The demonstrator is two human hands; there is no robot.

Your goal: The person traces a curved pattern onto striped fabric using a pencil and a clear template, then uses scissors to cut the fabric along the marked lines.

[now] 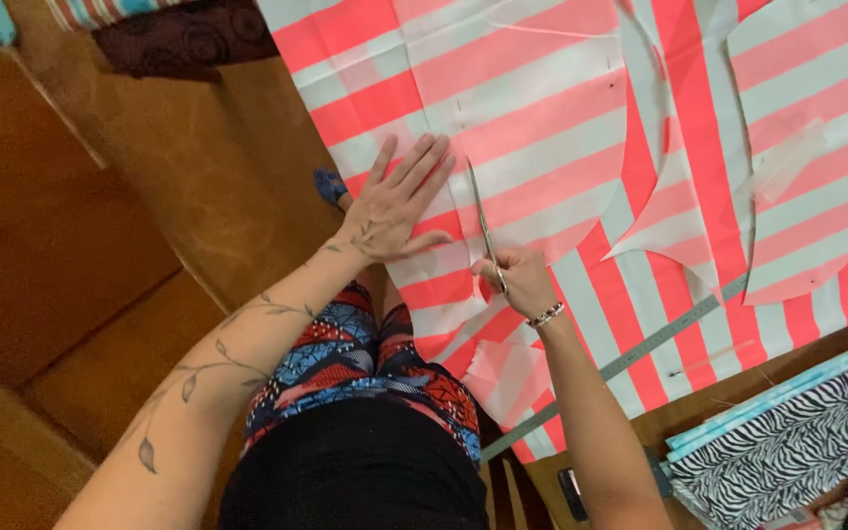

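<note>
A big sheet of pink-and-grey striped fabric (542, 108) is spread flat over the brown floor (198, 186), covering most of what lies in front of the person, and a curved piece of the same cloth (807, 147) lies on top of it off to the right, its stripes running at another angle. By the fabric's near edge lies a zebra-print cloth (797, 442), and a long grey ruler (630, 358) lies slantwise across the stripes. The left hand (399, 201) is pressed down on the sheet with palm flat and fingers fanned out; I would say it is there to pin the cloth so it does not slide or bunch beside the blades. Just to its right, the right hand (517, 280) is closed around the handles of a pair of scissors (485, 231), a beaded bracelet (546, 315) at the wrist. The scissors sit on the fabric between the two hands, long axis running almost straight away from the person, tips pointing up the sheet and leaning slightly left. The blades look drawn nearly together, and lie low on the cloth.
</note>
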